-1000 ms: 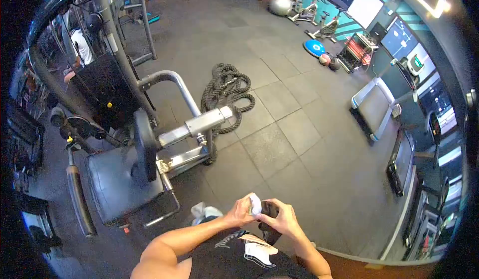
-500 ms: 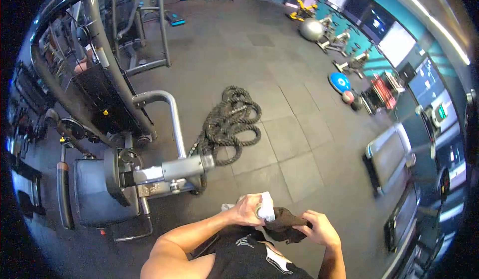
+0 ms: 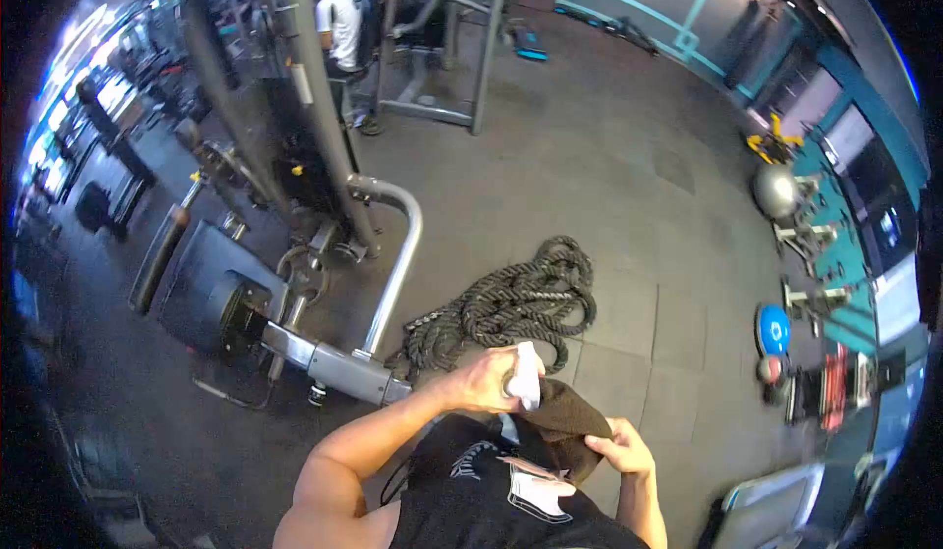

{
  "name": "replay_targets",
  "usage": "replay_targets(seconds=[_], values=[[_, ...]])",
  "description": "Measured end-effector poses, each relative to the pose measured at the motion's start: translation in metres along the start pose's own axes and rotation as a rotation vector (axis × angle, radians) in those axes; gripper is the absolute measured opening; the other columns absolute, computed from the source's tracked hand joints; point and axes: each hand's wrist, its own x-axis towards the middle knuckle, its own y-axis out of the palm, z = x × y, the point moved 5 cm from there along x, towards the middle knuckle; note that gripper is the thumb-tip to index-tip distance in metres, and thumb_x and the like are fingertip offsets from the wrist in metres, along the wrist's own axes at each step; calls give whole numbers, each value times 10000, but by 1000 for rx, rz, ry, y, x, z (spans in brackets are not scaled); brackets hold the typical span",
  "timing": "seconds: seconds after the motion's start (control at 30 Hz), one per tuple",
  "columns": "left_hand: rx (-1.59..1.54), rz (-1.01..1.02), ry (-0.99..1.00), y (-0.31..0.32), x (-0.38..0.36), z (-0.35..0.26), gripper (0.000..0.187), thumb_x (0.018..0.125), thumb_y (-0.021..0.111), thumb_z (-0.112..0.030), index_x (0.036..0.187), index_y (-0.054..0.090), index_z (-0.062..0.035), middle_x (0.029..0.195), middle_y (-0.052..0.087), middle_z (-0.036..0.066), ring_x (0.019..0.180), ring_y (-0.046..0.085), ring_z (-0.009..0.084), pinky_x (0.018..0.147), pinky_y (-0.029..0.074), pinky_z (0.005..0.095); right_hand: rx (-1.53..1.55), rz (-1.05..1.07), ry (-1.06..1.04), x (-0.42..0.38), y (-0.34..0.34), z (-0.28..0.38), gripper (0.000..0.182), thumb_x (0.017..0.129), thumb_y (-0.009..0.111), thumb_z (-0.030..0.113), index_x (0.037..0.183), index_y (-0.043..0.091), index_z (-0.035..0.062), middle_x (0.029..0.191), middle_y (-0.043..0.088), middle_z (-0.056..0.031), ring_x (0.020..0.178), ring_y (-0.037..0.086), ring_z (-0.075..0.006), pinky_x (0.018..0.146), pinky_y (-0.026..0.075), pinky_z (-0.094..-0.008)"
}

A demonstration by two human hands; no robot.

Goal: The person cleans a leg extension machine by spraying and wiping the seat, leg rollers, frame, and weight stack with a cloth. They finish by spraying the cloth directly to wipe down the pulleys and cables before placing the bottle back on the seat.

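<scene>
My left hand (image 3: 483,382) is closed around a small white object (image 3: 526,376) whose exact kind I cannot make out. Its fingers are also at the near edge of a dark brown cloth (image 3: 570,419). On the other side, my right hand (image 3: 626,448) pinches that cloth between thumb and fingers. The cloth hangs bunched between both hands in front of my black top (image 3: 442,490). A white and pinkish patch (image 3: 540,490) shows on the chest, just under the cloth.
Coiled black battle rope (image 3: 501,303) lies on the floor ahead. A weight machine with a curved metal bar (image 3: 403,254) stands left. Behind it is a person in a white shirt (image 3: 346,24). At right are a blue balance dome (image 3: 773,330), a silver ball (image 3: 776,191) and a treadmill (image 3: 766,510).
My view has swung left, so the machine and rope appear further right and a person has come into sight. Both hands keep their hold, and the brown cloth shows more spread out.
</scene>
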Motion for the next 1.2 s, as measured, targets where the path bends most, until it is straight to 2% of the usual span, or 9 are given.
replay_targets(seconds=[0.17,0.37,0.5,0.53,0.6,0.77,0.97,1.03,1.2], values=[[-152,-318,-135,-42,23,7,709,738,697,-108,1388,424,-34,985,585,67,933,586,184,879,462,341,246,383,-68,98,-55,62,359,858,678,226,1075,617,-53,1013,657,-92,909,591,-164,795,478,-318],[124,-684,-173,-96,55,27,738,683,799,-189,1330,487,-21,980,629,51,934,617,175,876,470,331,470,268,-73,212,-76,152,682,691,825,308,1174,532,-76,1117,604,-221,1027,600,-371,928,479,-487],[51,-892,-146,-156,62,68,702,705,819,-246,1294,516,-15,989,621,59,901,610,136,856,489,306,546,25,-210,290,-77,225,531,871,620,434,1155,568,-11,1164,585,-176,1050,592,-297,904,501,-417],[-81,-933,-103,-173,68,76,715,710,823,-269,1293,510,1,978,605,52,894,602,133,858,490,308,60,-103,-310,319,-84,242,558,885,586,475,1183,554,4,1157,587,-155,1051,584,-282,913,486,-409],[-106,-950,6,-225,85,73,768,708,844,-283,1304,478,34,939,547,31,871,566,121,856,488,314,-195,-224,-184,386,-74,248,598,894,568,515,1229,528,22,1165,587,-135,1056,575,-256,926,467,-394],[-502,-964,208,-340,153,64,730,771,763,-146,1358,371,39,964,522,53,874,535,135,878,459,321,352,34,613,529,14,161,541,897,583,484,1224,534,56,1188,600,-122,1008,603,-256,926,457,-416],[317,-1037,-38,-435,201,83,602,815,691,-119,1297,349,1,1133,455,125,1017,553,219,976,448,391,665,315,359,605,86,285,598,930,461,533,1198,541,4,1151,621,-148,1044,608,-281,942,472,-431],[-109,-1208,17,-467,210,76,428,847,653,-132,1216,467,-20,1141,479,132,1090,532,243,953,434,390,737,337,396,633,90,306,628,924,480,542,1186,527,-27,1134,623,-161,1022,619,-280,934,482,-422],[518,-1298,-2,-547,194,25,390,837,648,-180,1108,563,87,1026,606,195,863,681,270,698,538,330,484,189,-15,702,116,383,421,961,519,367,1214,533,31,1156,606,-124,1064,582,-246,963,438,-402]])
